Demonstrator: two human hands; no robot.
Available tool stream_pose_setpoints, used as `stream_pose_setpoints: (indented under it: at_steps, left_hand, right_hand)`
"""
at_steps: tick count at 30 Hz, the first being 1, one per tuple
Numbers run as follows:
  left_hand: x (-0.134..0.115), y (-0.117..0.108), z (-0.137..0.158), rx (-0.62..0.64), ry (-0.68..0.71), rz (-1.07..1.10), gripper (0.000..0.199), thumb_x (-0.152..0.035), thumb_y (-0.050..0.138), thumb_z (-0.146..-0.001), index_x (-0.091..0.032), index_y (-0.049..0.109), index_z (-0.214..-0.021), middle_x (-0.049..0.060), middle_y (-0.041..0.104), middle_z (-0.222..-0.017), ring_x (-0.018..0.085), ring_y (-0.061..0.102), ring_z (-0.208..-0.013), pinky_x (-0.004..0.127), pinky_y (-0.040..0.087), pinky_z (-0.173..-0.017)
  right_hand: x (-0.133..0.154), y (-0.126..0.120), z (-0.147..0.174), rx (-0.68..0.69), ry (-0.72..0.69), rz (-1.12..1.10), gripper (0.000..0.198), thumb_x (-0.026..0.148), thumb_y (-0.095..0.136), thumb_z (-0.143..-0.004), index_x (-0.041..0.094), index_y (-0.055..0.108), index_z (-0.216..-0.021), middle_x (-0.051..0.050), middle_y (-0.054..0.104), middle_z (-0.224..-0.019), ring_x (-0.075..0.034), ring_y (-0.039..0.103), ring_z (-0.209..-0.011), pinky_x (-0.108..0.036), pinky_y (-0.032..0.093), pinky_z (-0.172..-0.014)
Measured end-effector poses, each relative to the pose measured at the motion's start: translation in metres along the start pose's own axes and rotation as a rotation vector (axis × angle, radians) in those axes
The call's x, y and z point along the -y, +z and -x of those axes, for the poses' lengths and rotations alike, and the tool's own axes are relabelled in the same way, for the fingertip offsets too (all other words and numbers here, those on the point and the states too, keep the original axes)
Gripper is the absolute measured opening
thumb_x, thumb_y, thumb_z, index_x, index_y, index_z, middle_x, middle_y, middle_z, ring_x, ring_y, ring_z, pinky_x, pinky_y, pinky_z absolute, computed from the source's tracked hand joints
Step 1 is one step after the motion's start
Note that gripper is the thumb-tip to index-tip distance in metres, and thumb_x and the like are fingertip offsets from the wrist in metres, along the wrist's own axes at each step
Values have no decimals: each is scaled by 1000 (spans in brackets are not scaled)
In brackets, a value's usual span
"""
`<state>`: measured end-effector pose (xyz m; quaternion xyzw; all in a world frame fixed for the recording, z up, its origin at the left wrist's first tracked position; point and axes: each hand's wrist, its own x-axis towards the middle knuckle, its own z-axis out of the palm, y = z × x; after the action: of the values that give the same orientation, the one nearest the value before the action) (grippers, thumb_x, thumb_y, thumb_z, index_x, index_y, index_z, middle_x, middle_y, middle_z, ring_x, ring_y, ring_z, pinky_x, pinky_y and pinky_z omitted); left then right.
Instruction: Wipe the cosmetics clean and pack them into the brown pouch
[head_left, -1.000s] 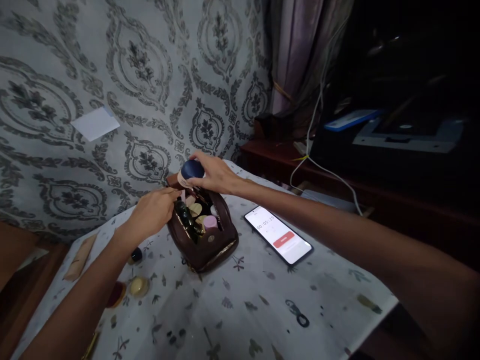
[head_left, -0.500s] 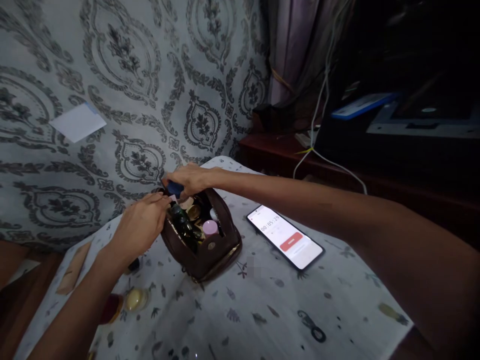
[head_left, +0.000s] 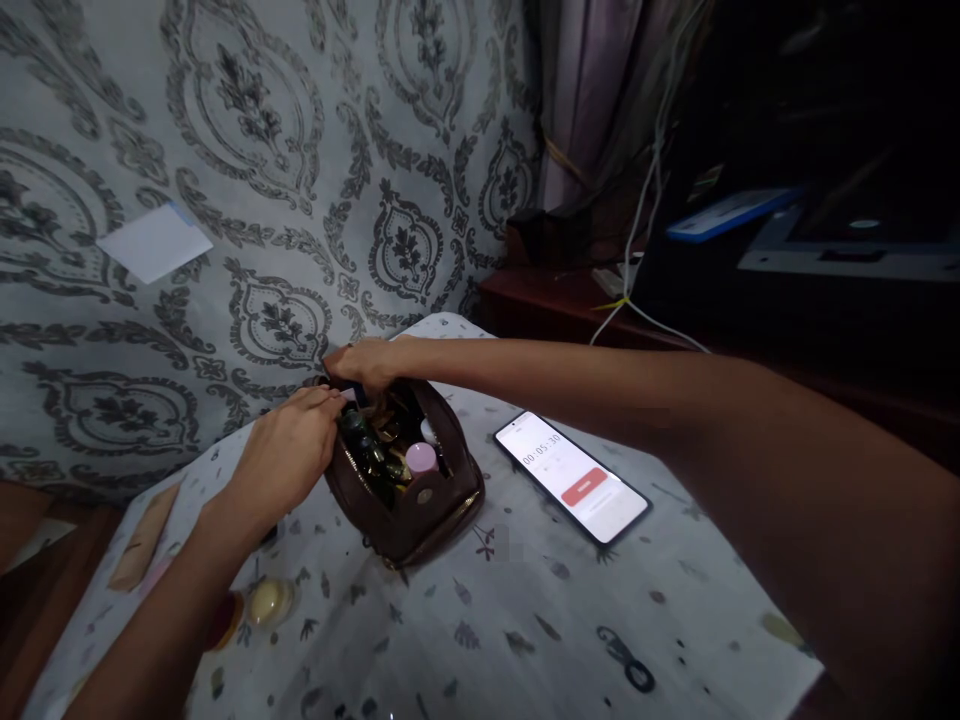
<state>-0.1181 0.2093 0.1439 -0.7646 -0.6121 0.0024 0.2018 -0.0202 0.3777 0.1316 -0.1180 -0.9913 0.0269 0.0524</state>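
Observation:
A brown zippered pouch (head_left: pixel 431 525) stands unzipped on the table, packed with small cosmetic containers. Among them are a pink-lidded jar (head_left: pixel 421 459) and several dark, glossy bottles (head_left: pixel 364 440). My left hand (head_left: pixel 296 440) is closed on the pouch's left rim, beside a small pale pink piece at its fingertips. Over the far end of the pouch, my right hand (head_left: pixel 371 362) reaches down inside with a dark blue object (head_left: pixel 358 393) under its fingers. The fingertips and most of that object are hidden.
A phone (head_left: pixel 574 480) with a running timer lies right of the pouch. At the front left are a small yellowish jar (head_left: pixel 270 602), a dark red round container (head_left: pixel 225 622) and a tan flat case (head_left: pixel 144 540). White cables (head_left: pixel 626 300) hang behind, by a dark screen.
My right hand has sunk lower into the far end of the pouch, taking the dark blue object down with it. My left hand stays on the rim.

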Motion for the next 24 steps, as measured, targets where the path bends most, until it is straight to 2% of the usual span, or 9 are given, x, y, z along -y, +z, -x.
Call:
stream_pose_setpoints:
  at_steps: [5, 10, 15, 24]
  left_hand:
    - [0, 0, 0, -3, -3, 1, 45, -18, 33, -92, -15, 68, -119, 12, 68, -125, 28, 61, -121, 44, 48, -105]
    - [-1, -2, 1, 11, -10, 20, 42, -18, 34, -92, -18, 68, -117, 10, 69, -122, 27, 60, -121, 42, 49, -103]
    - [-1, -2, 1, 4, 0, 36, 42, -16, 33, -93, -17, 68, -116, 11, 69, -120, 27, 60, -120, 43, 48, -103]
    - [-7, -9, 0, 54, -38, -54, 36, -12, 39, -93, -17, 69, -113, 9, 71, -112, 23, 64, -112, 35, 50, -99]
  right_hand:
    - [8, -4, -9, 80, 89, 48, 60, 19, 84, -58, 17, 61, -113, -9, 67, -118, -27, 64, -106, -33, 51, -86]
    - [12, -7, -13, 134, 140, 77, 59, 18, 83, -59, 16, 62, -114, -10, 67, -122, -28, 65, -107, -36, 52, -86]
    - [12, -5, -18, 122, 125, 94, 57, 18, 79, -64, 17, 62, -118, -10, 68, -122, -27, 65, -108, -35, 53, -84]
    - [8, 3, -21, 82, 127, 55, 58, 24, 86, -58, 15, 65, -112, -10, 70, -111, -26, 65, -104, -30, 48, -83]
